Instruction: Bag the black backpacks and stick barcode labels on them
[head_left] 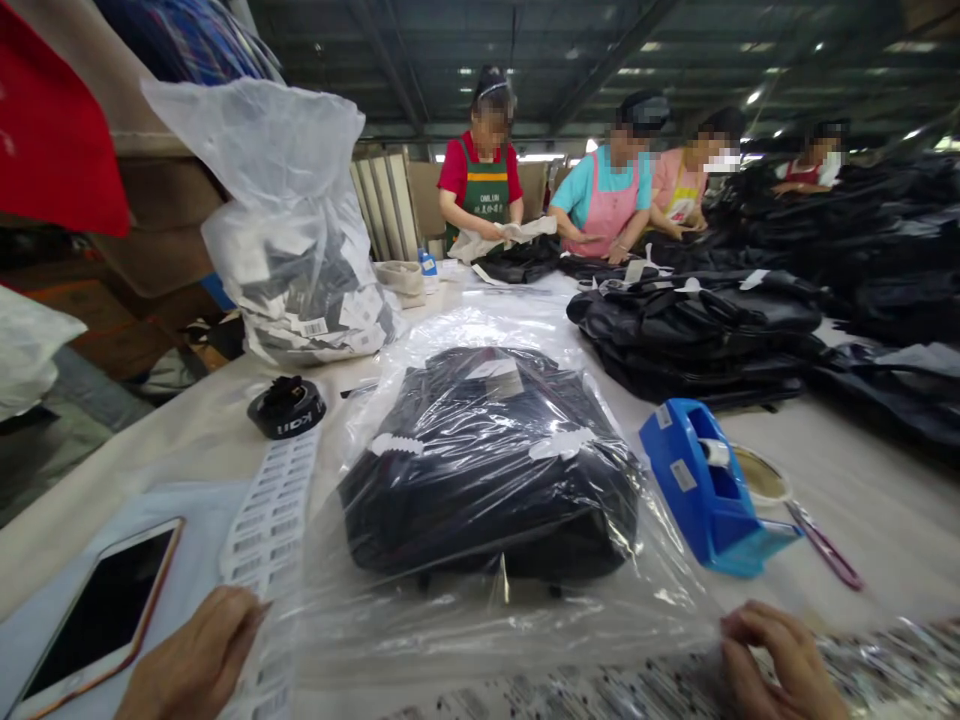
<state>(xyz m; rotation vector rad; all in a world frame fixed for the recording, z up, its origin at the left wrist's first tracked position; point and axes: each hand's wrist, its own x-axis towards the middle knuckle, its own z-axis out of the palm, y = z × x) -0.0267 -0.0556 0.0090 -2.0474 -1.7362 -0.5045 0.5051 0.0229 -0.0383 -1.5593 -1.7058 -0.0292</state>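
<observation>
A folded black garment [487, 460] lies on the table inside a clear plastic bag [480, 610], with two strips of tape across it. My left hand [196, 660] is closed at the bag's near left corner, beside a strip of barcode stickers [271, 510]. My right hand [780, 660] pinches the bag's near right edge with curled fingers.
A blue tape dispenser [709, 490] and scissors [825, 545] lie right of the bag. A phone [101, 615] lies at the near left, a black roll [287, 407] behind it, and a bag of tags [296, 250]. Stacks of black garments [705, 325] fill the right. Several people work at the far end.
</observation>
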